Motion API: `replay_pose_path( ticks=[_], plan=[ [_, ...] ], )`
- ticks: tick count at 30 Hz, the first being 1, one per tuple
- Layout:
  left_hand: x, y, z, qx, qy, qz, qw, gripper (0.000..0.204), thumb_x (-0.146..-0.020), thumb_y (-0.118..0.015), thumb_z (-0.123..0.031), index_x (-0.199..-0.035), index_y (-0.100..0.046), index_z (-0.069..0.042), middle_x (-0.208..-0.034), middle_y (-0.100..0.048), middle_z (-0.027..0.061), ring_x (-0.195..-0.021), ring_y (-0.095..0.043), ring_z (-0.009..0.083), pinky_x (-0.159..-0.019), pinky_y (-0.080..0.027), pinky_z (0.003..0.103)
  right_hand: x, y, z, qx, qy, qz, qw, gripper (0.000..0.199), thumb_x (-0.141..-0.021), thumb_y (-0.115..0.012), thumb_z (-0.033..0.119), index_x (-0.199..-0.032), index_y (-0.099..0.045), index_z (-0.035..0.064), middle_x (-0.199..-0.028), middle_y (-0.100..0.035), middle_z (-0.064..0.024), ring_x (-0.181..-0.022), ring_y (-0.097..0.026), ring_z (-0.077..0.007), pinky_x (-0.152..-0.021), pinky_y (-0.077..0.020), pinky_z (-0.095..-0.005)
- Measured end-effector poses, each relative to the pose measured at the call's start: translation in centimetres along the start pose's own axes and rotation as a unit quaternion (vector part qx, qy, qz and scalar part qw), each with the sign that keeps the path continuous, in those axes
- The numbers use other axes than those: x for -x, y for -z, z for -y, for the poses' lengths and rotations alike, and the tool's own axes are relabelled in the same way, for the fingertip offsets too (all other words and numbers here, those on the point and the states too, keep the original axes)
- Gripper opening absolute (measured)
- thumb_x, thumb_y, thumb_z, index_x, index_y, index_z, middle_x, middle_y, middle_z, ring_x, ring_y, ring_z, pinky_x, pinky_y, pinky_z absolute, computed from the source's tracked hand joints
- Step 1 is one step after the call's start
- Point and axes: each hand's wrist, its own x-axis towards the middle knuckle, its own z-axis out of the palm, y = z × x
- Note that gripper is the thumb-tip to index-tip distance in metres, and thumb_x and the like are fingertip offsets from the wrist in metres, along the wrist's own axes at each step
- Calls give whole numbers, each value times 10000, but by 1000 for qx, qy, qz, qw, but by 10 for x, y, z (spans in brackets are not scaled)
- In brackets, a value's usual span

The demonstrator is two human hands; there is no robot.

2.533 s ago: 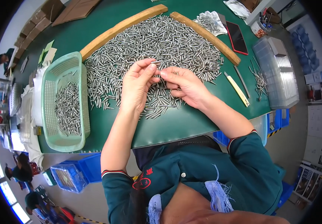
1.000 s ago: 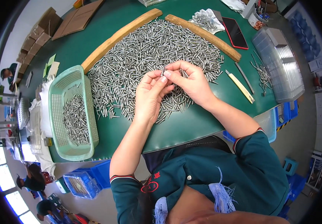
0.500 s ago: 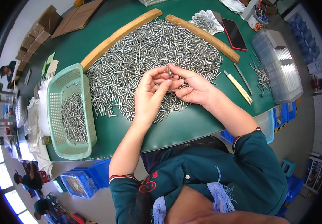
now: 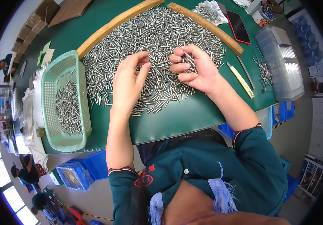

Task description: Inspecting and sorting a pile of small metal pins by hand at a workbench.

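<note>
We had a small bunch of metal pins [image 4: 188,60] pinched loosely in our right hand [image 4: 195,69], fingers curled around them, just above the big pin pile [image 4: 150,41] on the green worktop [image 4: 191,116]. Our left hand [image 4: 129,82] was half spread, fingertips resting on the pile. Honestly, that loose grip looked risky: a pin could've slipped back into the heap, well short of the green basket [image 4: 66,103].
</note>
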Motion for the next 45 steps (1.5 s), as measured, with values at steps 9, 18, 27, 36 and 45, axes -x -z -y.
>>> replay_pose_path(
  ticks=[9,18,27,36,45],
  plan=[
    [8,5,6,-171,-83,160,969,360,-680,-692,-211,-1003,-599,-81,-963,-542,96,-904,-526,270,-802,-431,356,5,-8,1,149,77,-77,983,382,-902,-404,407,-850,-524,48,-807,-469,-20,-592,-383,-59,-364,-230,-140],
    [15,-11,-7,-207,-98,120,966,514,-606,-750,-291,-1009,-550,-43,-942,-526,109,-884,-535,270,-773,-437,368,3,-2,4,29,62,-100,993,315,-918,-396,378,-832,-494,92,-771,-467,-5,-608,-427,-60,-354,-238,-141],
    [13,-11,-5,-207,-60,143,966,237,-725,-646,-161,-949,-583,-114,-865,-550,67,-791,-570,269,-679,-463,367,3,-16,-7,229,104,-216,943,334,-919,-414,372,-936,-513,53,-773,-479,2,-618,-441,-65,-374,-262,-143],
    [7,-11,4,-112,-42,119,986,102,-747,-610,-116,-845,-598,-88,-813,-548,81,-744,-571,287,-652,-460,370,4,-12,-6,257,88,-204,941,371,-908,-413,414,-838,-525,68,-731,-458,14,-603,-427,-50,-381,-258,-136],
    [-3,-8,7,348,153,20,925,169,-827,-583,-74,-980,-586,-2,-860,-626,67,-750,-589,95,-636,-475,189,1,-13,-21,439,56,-210,872,255,-816,-608,332,-857,-603,81,-572,-417,79,-489,-352,24,-376,-224,-122]
  ],
)
